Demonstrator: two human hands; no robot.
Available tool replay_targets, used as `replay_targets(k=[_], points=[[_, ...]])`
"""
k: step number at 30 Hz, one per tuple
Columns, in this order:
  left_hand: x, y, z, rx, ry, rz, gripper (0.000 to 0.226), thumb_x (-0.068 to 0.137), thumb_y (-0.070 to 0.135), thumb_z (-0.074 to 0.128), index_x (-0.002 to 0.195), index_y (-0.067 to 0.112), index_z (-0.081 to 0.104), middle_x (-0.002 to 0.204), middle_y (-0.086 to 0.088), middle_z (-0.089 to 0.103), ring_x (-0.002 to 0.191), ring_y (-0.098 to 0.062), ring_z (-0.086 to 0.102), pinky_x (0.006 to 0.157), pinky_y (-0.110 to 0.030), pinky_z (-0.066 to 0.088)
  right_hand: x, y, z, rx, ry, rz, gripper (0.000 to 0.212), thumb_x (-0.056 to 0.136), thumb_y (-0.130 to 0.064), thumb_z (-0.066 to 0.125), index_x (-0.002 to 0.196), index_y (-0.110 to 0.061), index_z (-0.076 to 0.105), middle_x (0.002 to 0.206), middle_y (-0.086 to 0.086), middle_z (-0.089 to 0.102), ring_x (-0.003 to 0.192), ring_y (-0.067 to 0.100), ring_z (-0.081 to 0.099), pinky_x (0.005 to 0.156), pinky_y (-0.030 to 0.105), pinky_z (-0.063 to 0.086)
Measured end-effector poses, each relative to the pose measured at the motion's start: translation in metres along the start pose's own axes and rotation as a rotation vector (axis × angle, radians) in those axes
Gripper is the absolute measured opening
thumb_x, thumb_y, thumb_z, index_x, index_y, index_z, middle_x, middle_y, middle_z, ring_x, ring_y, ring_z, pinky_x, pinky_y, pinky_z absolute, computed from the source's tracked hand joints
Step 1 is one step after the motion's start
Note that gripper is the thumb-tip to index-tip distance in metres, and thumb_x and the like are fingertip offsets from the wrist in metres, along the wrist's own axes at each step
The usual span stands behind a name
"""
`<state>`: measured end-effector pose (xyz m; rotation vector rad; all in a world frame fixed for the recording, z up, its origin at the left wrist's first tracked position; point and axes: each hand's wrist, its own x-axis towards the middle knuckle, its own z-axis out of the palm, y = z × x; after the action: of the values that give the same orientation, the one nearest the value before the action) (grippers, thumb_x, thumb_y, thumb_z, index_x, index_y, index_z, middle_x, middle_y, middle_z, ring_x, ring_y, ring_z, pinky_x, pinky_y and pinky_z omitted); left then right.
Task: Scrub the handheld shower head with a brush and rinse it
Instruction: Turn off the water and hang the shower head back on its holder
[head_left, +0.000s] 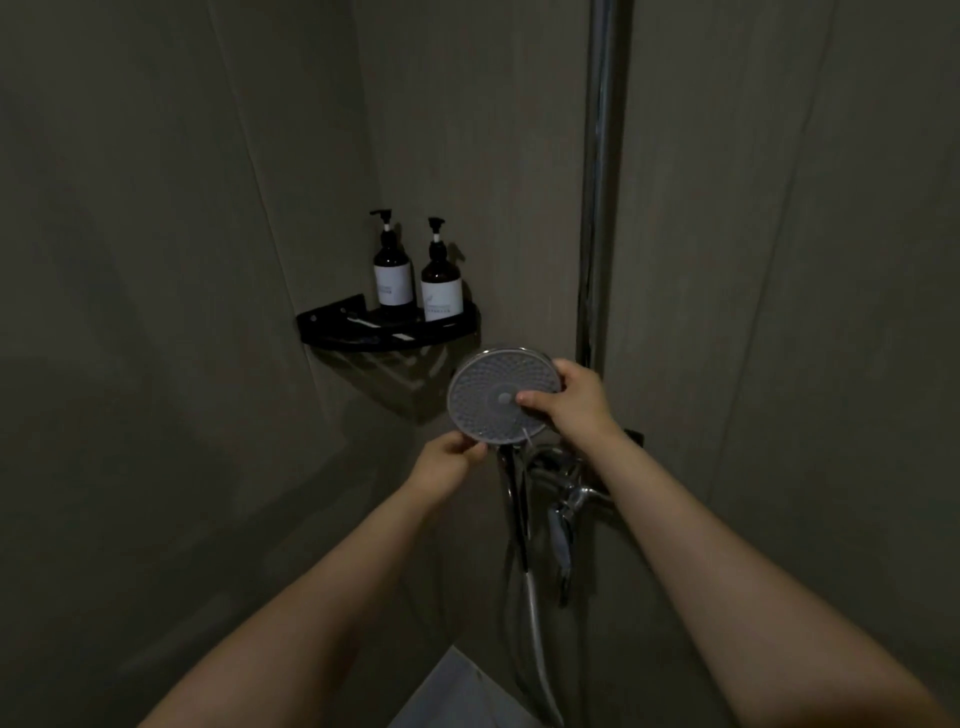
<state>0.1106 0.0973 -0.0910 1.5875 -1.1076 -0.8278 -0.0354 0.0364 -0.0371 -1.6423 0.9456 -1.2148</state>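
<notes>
On corner shelf (332, 325), two pump bottles (393, 273)

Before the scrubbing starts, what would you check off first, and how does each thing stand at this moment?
1. Shower head held firm: ok. The left hand grips its lower edge and the right hand holds its right rim, thumb on the face.
2. Nozzle face turned toward the person: ok.
3. Brush in hand: not ok. Neither hand holds one, and none shows clearly.
4. A hand free to take a brush: not ok, both are on the head.
5. Water off: cannot tell; the picture is too dark to show any spray, and the tap is dim.
6. Hose hanging free: ok.
</notes>
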Motion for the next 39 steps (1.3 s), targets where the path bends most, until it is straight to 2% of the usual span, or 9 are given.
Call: replay_targets(k=[7, 13, 16, 20, 23, 28, 32, 36, 39], points=[[0.028, 0.011, 0.032, 0.094, -0.007, 0.036, 0.029, 0.088, 0.003, 0.057, 0.116, -0.004, 0.061, 0.119, -0.019, 0.064, 0.093, -0.015, 0.053, 0.057, -0.003, 0.039, 0.005, 0.005, -0.048, -0.104, 0.097, -0.027, 0.023, 0.074, 0.002, 0.071, 0.094, -0.006, 0.062, 0.076, -0.005, 0.060, 0.067, 0.002, 0.055, 0.052, 0.000, 0.043], [0.073, 0.033, 0.063, 0.242, -0.101, 0.132, 0.044, 0.082, 0.008, 0.066, 0.124, 0.000, 0.054, 0.129, -0.017, 0.057, 0.118, -0.028, 0.054, 0.098, -0.031, 0.041, 0.015, 0.010, -0.083, -0.156, 0.286, -0.028, 0.024, 0.072, 0.004, 0.072, 0.094, 0.004, 0.063, 0.077, 0.001, 0.061, 0.057, -0.011, 0.056, 0.052, 0.001, 0.042], [0.095, 0.039, 0.077, 0.421, -0.273, 0.260, 0.049, 0.083, 0.004, 0.064, 0.130, 0.000, 0.049, 0.128, -0.012, 0.057, 0.120, -0.025, 0.053, 0.082, -0.013, 0.037, 0.016, 0.006, -0.095, -0.179, 0.369, -0.024, 0.025, 0.072, 0.005, 0.072, 0.095, 0.009, 0.063, 0.085, 0.009, 0.061, 0.075, 0.011, 0.057, 0.055, 0.005, 0.042], [0.119, 0.034, 0.096, 0.701, -0.561, 0.355, 0.041, 0.083, 0.011, 0.065, 0.122, 0.001, 0.056, 0.121, -0.009, 0.061, 0.108, -0.014, 0.056, 0.082, -0.020, 0.041, 0.017, 0.004, -0.112, -0.216, 0.483, -0.005, 0.024, 0.073, 0.006, 0.071, 0.094, 0.012, 0.062, 0.085, 0.009, 0.060, 0.056, -0.012, 0.055, 0.052, 0.002, 0.042], [0.132, 0.033, 0.101, 0.805, -0.617, 0.391, 0.038, 0.083, 0.017, 0.066, 0.117, 0.001, 0.060, 0.118, -0.015, 0.064, 0.109, -0.023, 0.060, 0.078, -0.020, 0.041, 0.015, 0.002, -0.125, -0.229, 0.595, -0.004, 0.025, 0.073, 0.007, 0.071, 0.095, 0.013, 0.062, 0.086, 0.009, 0.060, 0.063, -0.005, 0.058, 0.052, 0.001, 0.042], [0.136, 0.028, 0.101, 0.768, -0.624, 0.434, 0.038, 0.084, 0.016, 0.065, 0.118, 0.001, 0.058, 0.119, -0.014, 0.063, 0.110, -0.025, 0.060, 0.075, -0.015, 0.037, 0.021, -0.009, -0.136, -0.252, 0.708, -0.050, 0.026, 0.073, 0.007, 0.070, 0.097, 0.013, 0.062, 0.088, 0.010, 0.061, 0.048, -0.017, 0.054, 0.052, 0.001, 0.043], [0.137, 0.026, 0.101, 0.764, -0.631, 0.454, 0.043, 0.083, 0.020, 0.066, 0.123, 0.005, 0.056, 0.123, -0.014, 0.062, 0.113, -0.025, 0.059, 0.088, -0.023, 0.043, 0.030, -0.030, -0.134, -0.272, 0.735, -0.095, 0.025, 0.074, 0.006, 0.069, 0.098, 0.010, 0.062, 0.087, 0.009, 0.061, 0.052, -0.012, 0.057, 0.054, 0.002, 0.045], [0.135, 0.023, 0.099, 0.793, -0.601, 0.444, 0.051, 0.079, 0.024, 0.070, 0.125, 0.008, 0.055, 0.124, -0.013, 0.062, 0.113, -0.026, 0.059, 0.093, -0.028, 0.045, 0.038, -0.048, -0.127, -0.281, 0.720, -0.137, 0.026, 0.075, 0.004, 0.069, 0.100, 0.009, 0.062, 0.089, 0.010, 0.061, 0.078, 0.016, 0.059, 0.059, 0.009, 0.048], [0.134, 0.024, 0.098, 0.796, -0.608, 0.419, 0.051, 0.079, 0.021, 0.070, 0.125, 0.006, 0.054, 0.123, -0.013, 0.062, 0.112, -0.025, 0.059, 0.092, -0.027, 0.044, 0.042, -0.060, -0.126, -0.274, 0.719, -0.182, 0.028, 0.075, 0.005, 0.068, 0.102, 0.010, 0.061, 0.091, 0.010, 0.060, 0.075, 0.012, 0.057, 0.060, 0.008, 0.048]])
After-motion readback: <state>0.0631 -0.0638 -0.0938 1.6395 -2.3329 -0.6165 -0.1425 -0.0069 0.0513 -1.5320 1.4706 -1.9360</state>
